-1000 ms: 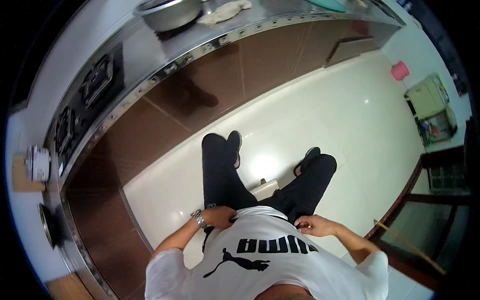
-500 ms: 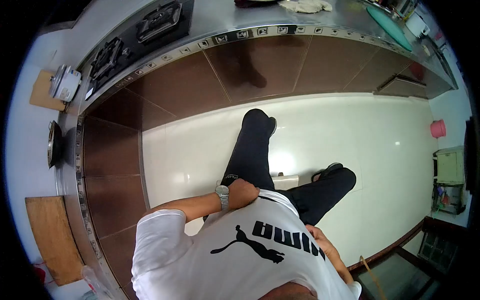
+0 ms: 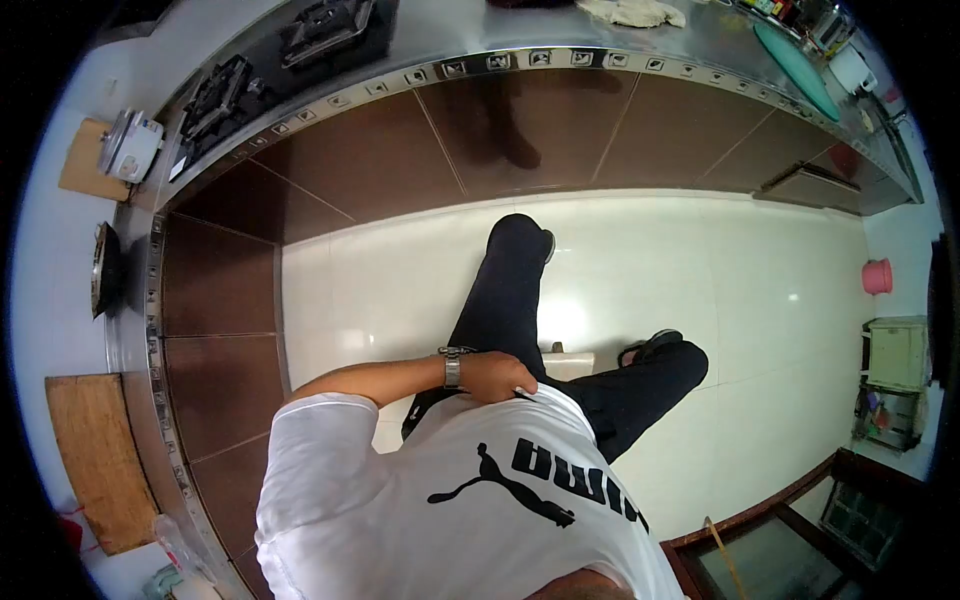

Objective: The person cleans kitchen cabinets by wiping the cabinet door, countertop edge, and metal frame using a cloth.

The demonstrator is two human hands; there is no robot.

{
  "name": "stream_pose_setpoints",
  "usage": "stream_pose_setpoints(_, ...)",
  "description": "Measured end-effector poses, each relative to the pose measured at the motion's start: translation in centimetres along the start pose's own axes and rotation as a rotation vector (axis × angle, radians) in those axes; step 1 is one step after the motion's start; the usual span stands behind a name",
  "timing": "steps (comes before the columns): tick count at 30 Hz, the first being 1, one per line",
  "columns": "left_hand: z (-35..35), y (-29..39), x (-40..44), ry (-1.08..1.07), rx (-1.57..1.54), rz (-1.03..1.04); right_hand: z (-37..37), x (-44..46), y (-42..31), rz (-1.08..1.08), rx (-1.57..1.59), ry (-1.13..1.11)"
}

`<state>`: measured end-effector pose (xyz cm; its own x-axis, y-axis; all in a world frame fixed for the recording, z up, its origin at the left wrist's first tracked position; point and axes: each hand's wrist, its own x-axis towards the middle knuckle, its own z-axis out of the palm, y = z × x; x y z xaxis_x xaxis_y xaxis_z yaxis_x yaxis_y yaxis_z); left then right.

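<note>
My left hand [image 3: 497, 377], with a metal-banded watch [image 3: 453, 368] on its wrist, is closed on the hem of the white T-shirt [image 3: 400, 520] at the waist. The shirt has a black leaping-cat print on its front. Below the hem, the black trousers [image 3: 500, 295] cover two bent legs spread apart. My right hand is out of sight, somewhere beyond the right side of the shirt. A pale, flat-topped piece [image 3: 568, 364] shows between the thighs; most of it is hidden.
Brown-fronted cabinets [image 3: 340, 150] with a steel counter bend around the front and left. On the counter are a gas stove [image 3: 325, 35], a rice cooker [image 3: 130, 148], a cloth [image 3: 635, 12] and a wooden board [image 3: 98, 465]. A pink bucket [image 3: 876, 276] and green cabinet [image 3: 896, 355] stand right.
My left hand has moved slightly right and up along the hem, still gripping it. My right hand, visible at the shirt's right side before, has gone out of sight. The view has shifted slightly.
</note>
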<state>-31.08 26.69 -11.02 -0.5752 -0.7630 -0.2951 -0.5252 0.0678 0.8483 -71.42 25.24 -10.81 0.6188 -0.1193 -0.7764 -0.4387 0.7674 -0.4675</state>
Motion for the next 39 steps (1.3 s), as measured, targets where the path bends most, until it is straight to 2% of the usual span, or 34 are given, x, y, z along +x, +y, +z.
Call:
stream_pose_setpoints(2, -0.9, 0.2, 0.8, -0.195, -0.118, 0.004, -0.6, 0.1, 0.7, 0.009, 0.006, 0.004)
stream_pose_setpoints(3, -0.8, -0.3, 1.2, -0.194, -0.121, 0.007, -0.8, 0.1, 1.2, 0.013, 0.008, 0.004)
stream_pose_setpoints(5, -0.2, -2.2, 2.3, -0.298, -0.275, 0.153, -1.1, 0.2, 1.8, 0.021, 0.017, 0.007)
stream_pose_setpoints(9, 0.2, -3.2, 3.0, -0.265, -0.390, 0.250, -1.4, 0.4, 2.7, 0.014, 0.036, 0.014)
stream_pose_setpoints(12, -0.6, -2.9, 3.1, -0.328, -0.374, 0.127, -1.5, 0.6, 3.2, 0.008, 0.045, 0.013)
stream_pose_setpoints(16, -1.7, -1.6, 2.4, -0.301, -0.351, 0.129, -1.2, 0.6, 3.7, 0.005, 0.054, 0.007)
stream_pose_setpoints(18, -2.3, -1.1, 2.5, -0.375, -0.480, -0.039, -1.2, 0.6, 4.0, 0.003, 0.058, 0.004)
stream_pose_setpoints(22, -2.6, -1.5, 3.8, -0.463, -0.514, -0.020, -1.7, 0.5, 5.4, 0.018, 0.070, -0.021)
stream_pose_setpoints(24, -2.9, -1.2, 4.1, -0.472, -0.466, -0.138, -2.3, 0.2, 6.4, 0.030, 0.068, -0.040)
stream_pose_setpoints(25, -2.3, -2.0, 4.1, -0.479, -0.464, -0.134, -2.9, 0.3, 7.4, 0.039, 0.061, -0.058)
stream_pose_setpoints(27, -0.7, -3.7, 3.6, -0.324, -0.516, 0.044, -3.6, -0.1, 8.8, 0.057, 0.036, -0.116)
stream_pose_setpoints(29, -0.8, -4.2, 3.4, -0.302, -0.410, 0.052, -4.6, -0.6, 8.3, 0.070, -0.068, -0.191)
stream_pose_setpoints(32, -1.3, -3.0, 2.5, -0.227, -0.258, 0.020, -3.5, -0.8, -1.6, -0.040, -0.423, -0.199)
stream_pose_setpoints(33, -1.7, -2.5, 2.2, -0.180, -0.204, -0.015, -4.4, -0.3, -3.5, -0.041, -0.515, -0.061)
stream_pose_setpoints(34, -2.2, -2.1, 1.7, -0.178, -0.201, -0.012, -6.7, 1.0, -4.1, -0.175, -0.603, -0.003)
stream_pose_setpoints(36, -3.4, -1.7, 1.1, -0.088, -0.032, -0.146, -6.8, 2.0, -11.0, -0.305, -0.556, 0.121)
stream_pose_setpoints(37, -4.3, -2.7, 1.0, 0.040, 0.050, -0.149, -8.4, 3.5, -12.7, -0.359, -0.722, 0.264)
stream_pose_setpoints(38, -5.3, -4.1, 0.9, 0.164, 0.128, -0.150, -6.7, 3.6, -16.9, -0.394, -0.818, 0.368)
stream_pose_setpoints(39, -6.8, -5.5, 0.7, 0.441, 0.103, -0.095, -6.4, 4.3, -20.1, -0.511, -0.951, 0.432)
